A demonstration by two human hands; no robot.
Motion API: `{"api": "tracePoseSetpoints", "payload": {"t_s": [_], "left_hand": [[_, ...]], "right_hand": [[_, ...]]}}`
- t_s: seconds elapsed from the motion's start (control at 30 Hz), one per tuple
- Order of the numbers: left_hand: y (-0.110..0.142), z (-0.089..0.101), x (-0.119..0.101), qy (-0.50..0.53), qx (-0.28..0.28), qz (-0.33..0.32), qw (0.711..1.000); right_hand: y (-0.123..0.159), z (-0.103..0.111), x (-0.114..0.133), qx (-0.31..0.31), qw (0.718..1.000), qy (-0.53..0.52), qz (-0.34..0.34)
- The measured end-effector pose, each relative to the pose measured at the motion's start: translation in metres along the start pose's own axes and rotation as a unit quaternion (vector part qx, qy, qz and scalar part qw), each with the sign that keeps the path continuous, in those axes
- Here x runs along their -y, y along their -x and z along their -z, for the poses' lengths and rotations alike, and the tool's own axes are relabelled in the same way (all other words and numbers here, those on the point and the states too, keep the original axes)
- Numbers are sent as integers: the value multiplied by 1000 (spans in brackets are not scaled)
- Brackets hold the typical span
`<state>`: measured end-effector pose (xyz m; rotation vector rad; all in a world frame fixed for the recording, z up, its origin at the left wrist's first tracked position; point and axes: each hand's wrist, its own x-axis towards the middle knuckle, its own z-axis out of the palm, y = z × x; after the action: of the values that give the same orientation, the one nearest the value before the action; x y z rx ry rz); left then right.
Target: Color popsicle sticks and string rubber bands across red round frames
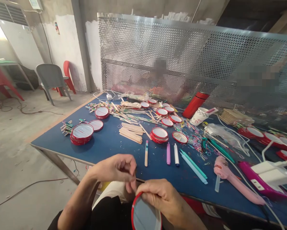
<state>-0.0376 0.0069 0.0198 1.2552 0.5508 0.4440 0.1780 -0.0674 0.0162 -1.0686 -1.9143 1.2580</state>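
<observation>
My right hand grips a round, red-rimmed disc with a pale grey face, like a small drum, low in the head view over my lap. Its thumb lies on the face near the upper rim. Just left of the disc's top edge is my left hand, with fingers curled in and the thumb close to them. Whatever its fingertips may pinch is too small to make out. On the blue table ahead lie a wooden stick with a coloured end, a purple marker and a white marker.
Stacks of similar red-rimmed discs stand at left and centre, around wooden sticks. To the right are teal pens, scattered rubber bands, a pink glue gun, a purple power strip, a paper cup and a red flask.
</observation>
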Motion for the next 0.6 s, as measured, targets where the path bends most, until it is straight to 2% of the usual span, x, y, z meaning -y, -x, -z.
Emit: {"api": "tracePoseSetpoints", "payload": {"t_s": [0.03, 0.13, 0.2, 0.3, 0.4, 0.47, 0.53, 0.6], "left_hand": [[-1, -1, 2, 27, -41, -22, 999], [-5, -3, 6, 52, -139, -71, 986], [-7, -5, 6, 32, -167, -82, 982], [-7, -7, 3, 0, -194, -81, 978], [-7, -9, 2, -41, -201, -83, 975], [-8, -10, 3, -91, -214, -80, 969], [-10, -8, 7, -136, -246, -57, 958], [-15, -1, 14, -162, -245, -44, 955]], "right_hand": [[1, -1, 0, -30, 999, -29, -15], [-4, -3, -2, -177, 980, -76, -38], [-14, -2, -4, -243, 967, -78, -23], [-35, -2, -10, -305, 951, -45, 18], [-52, -14, -17, -368, 929, -5, 47], [-56, -26, -20, -397, 915, 29, 63], [-55, -33, -20, -398, 910, 78, 84], [-51, -25, -16, -348, 921, 155, 83]]}}
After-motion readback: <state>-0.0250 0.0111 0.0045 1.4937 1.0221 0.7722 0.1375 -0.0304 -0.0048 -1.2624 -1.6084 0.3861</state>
